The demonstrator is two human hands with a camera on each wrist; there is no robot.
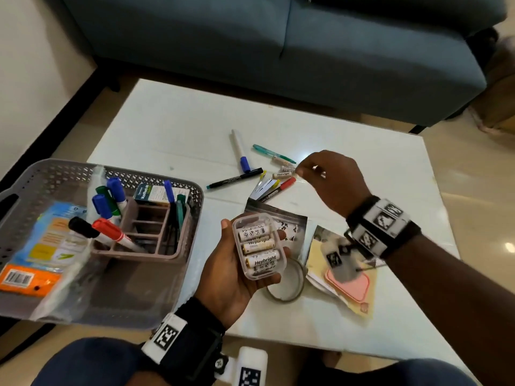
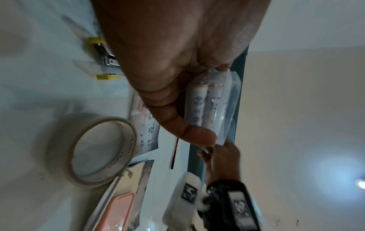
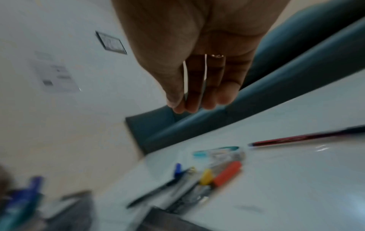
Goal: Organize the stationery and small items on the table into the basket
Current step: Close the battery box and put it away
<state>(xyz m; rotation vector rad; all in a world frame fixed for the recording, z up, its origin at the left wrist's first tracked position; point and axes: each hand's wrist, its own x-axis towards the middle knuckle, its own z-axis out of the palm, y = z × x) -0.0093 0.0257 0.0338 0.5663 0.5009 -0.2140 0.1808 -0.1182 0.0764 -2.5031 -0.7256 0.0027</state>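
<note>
White glossy low table (image 1: 172, 129) w/ teal-grey sofa (image 1: 278, 37) right behind it, cream wall at left, shiny tan floor round the edges. Grey perforated basket (image 1: 178, 188) sits on table's left corner, overhanging a bit; inside: brown divided organiser (image 1: 156, 235) w/ approx 7 markers poking out (blue, green, red, black caps), a small carton, and a flat plastic packet w/ orange barcode label (image 1: 30, 277). Left hand (image 1: 231, 280) is palm-up above table's near edge, fingers curled under a clear battery case (image 1: 259, 245); 3 Heybright cells visible in it. Right hand (image 1: 331, 179) hovers over the loose pile, thumb & fingertips brought together beside loose batteries (image 1: 282, 169), approx 3 of them; can't tell if it actually has one pinched. On table also: 1 white marker w/ blue cap (image 1: 240, 150), 1 teal pen (image 1: 273, 153), 1 black pen (image 1: 237, 178), 1 red-capped marker (image 1: 288, 183), 2 yellow-tipped items, 1 tape roll (image 2: 98, 151), 1 zip bag (image 1: 289, 221), a stack of papers w/ pink pad (image 1: 351, 282).
</note>
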